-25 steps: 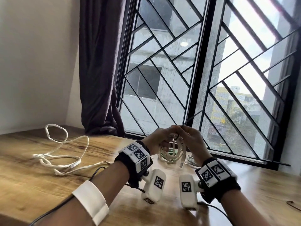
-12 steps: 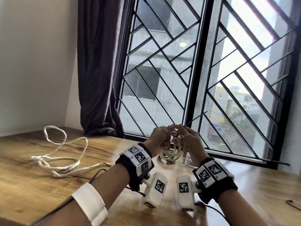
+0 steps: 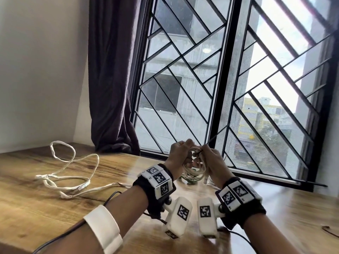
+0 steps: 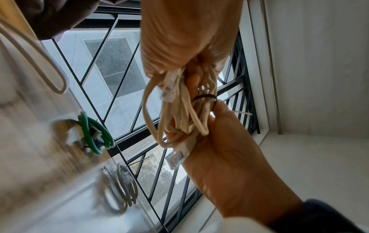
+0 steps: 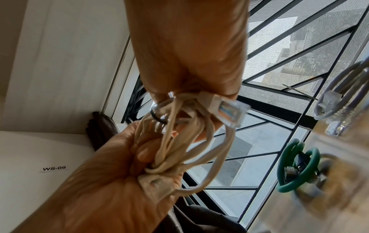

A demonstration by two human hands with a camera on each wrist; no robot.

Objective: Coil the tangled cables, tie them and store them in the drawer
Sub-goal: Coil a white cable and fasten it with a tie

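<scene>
- Head view: both hands are raised over a wooden table [image 3: 33,202] that runs up to a barred window [image 3: 229,79]; a dark curtain [image 3: 111,79] hangs at the window's left edge, beside a pale wall [image 3: 40,61].
- The left hand [image 3: 178,154] and right hand [image 3: 212,162] meet, fingers curled round a cream coil [image 3: 194,171] held clear of the table.
- Left wrist view: the coil [image 4: 179,113] is a bundle of loops with clear plugs sticking out; a thin black tie [image 4: 205,96] loops round its upper part, pinched at the right hand's [image 4: 225,149] fingertips. The left hand [image 4: 185,36] grips the bundle from above.
- Right wrist view: the right hand [image 5: 189,47] closes on the top of the coil [image 5: 185,141], the left hand [image 5: 111,186] on its lower end; the tie [image 5: 156,119] shows as a dark ring.
- A loose white cable [image 3: 67,171] sprawls on the table to the left, well apart from the hands.
- Near the window, on the table's glossy far edge, lie a green coil [image 4: 93,135] and a grey coil [image 4: 125,187], just beside each other.
- A label reading WS-09 [image 5: 54,168] sits on a white surface.
</scene>
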